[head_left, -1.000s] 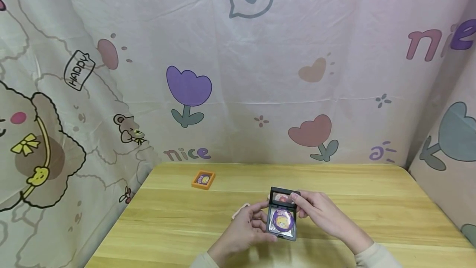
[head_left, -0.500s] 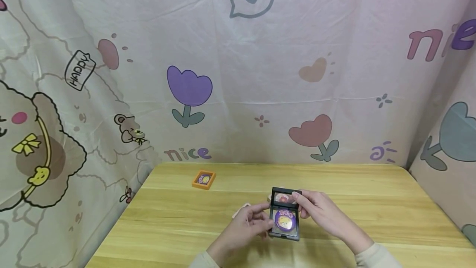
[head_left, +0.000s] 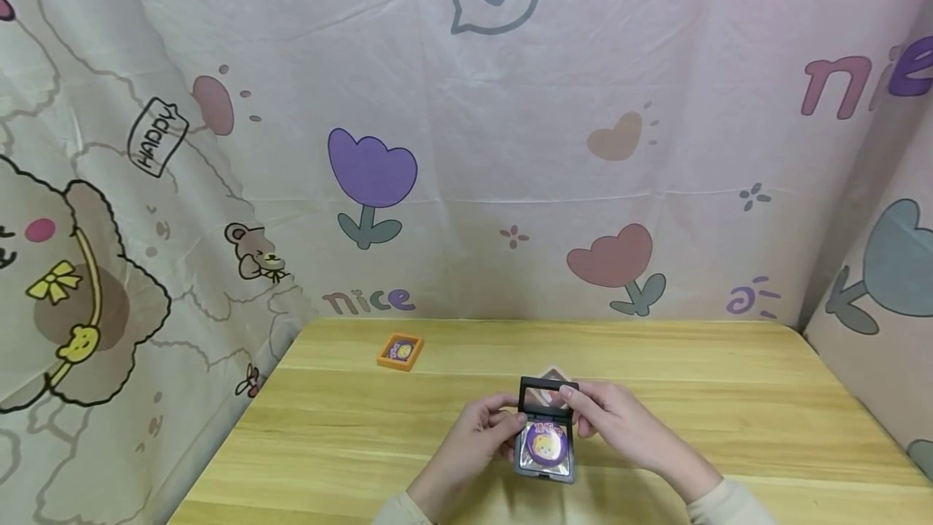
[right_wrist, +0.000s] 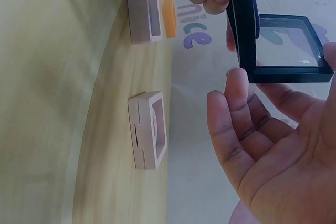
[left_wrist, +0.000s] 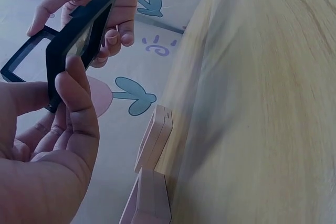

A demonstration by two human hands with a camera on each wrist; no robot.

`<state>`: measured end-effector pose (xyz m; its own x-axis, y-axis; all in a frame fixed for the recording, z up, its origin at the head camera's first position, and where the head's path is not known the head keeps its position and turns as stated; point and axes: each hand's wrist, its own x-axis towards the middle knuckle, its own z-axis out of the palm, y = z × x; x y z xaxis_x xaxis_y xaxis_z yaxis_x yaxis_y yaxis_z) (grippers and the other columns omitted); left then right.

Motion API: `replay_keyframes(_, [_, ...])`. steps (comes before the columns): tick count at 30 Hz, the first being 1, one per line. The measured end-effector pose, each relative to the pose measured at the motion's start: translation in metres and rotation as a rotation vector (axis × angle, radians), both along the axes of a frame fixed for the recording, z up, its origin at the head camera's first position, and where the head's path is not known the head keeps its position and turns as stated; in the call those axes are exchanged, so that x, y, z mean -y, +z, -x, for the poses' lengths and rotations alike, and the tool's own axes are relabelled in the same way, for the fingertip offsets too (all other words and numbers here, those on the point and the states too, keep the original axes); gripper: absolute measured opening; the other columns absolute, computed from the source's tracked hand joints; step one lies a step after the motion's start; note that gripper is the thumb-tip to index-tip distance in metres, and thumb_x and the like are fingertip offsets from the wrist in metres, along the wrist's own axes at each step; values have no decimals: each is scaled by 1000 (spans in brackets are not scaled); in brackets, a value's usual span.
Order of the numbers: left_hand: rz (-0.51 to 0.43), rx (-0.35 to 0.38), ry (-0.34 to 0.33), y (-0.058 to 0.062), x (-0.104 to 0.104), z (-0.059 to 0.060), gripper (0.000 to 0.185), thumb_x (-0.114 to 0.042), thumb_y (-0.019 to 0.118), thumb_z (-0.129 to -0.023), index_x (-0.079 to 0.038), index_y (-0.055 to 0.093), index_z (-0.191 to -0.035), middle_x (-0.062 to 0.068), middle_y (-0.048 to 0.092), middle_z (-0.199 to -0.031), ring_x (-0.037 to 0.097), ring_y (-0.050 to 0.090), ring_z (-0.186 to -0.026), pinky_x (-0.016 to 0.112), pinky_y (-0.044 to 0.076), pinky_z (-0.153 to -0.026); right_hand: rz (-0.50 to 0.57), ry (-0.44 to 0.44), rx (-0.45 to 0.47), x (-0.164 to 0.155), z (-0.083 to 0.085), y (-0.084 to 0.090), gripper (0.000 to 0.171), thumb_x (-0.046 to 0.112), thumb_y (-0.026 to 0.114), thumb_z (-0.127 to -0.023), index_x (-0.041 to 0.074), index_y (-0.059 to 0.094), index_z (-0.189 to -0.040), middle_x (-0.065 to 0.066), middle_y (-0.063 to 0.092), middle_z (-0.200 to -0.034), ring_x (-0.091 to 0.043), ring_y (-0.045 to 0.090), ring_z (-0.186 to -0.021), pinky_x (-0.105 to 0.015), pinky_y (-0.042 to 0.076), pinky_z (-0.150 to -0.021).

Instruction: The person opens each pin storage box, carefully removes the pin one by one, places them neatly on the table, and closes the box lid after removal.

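A black hinged frame case [head_left: 543, 450] with a round purple badge inside is held just above the wooden table [head_left: 350, 428], its lid [head_left: 547, 394] standing partly raised. My left hand [head_left: 503, 426] grips the case's lower half from the left, thumb on its edge [left_wrist: 79, 103]. From the right, my right hand [head_left: 583, 407] pinches the lid [right_wrist: 286, 69], its other fingers loosely curled below. In the left wrist view the case [left_wrist: 79, 35] appears edge-on between both hands.
An orange frame case [head_left: 399, 351] lies at the table's back left. Two pink frame cases [right_wrist: 149, 129] [right_wrist: 143, 11] sit on the table near the hands; one [head_left: 552, 373] peeks out behind the black lid. Patterned cloth walls [head_left: 466, 144] enclose the table on three sides.
Both hands have shifted the black case slightly left and nearer to me. The lid stands lower than before, and the pink case behind it now shows.
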<state>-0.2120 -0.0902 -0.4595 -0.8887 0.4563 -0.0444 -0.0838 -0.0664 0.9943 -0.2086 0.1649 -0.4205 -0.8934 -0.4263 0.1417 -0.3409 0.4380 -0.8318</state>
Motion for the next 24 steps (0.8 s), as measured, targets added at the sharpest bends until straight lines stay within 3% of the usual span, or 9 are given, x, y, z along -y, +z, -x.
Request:
replay_keyframes(9, [-23,1,-9,-1,1,1,35,-11,64,-106,10,64,-134,-1,79,-92,5,61,-68,16,54,-61,-10,12,-27,0,-1,-3,40,29,42,-117,9,76,-117,1,68,-78,-8,61,-72,-24,52,-65])
replay_keyframes(24, [20,-10,-7,-2,2,2,31,-12,67,-105,10,68,-128,-5,74,-82,5,55,-62,14,50,-56,-42,6,-19,0,-1,-4,41,32,40,-118,11,76,-119,3,67,-80,-11,62,-73,-24,50,-62])
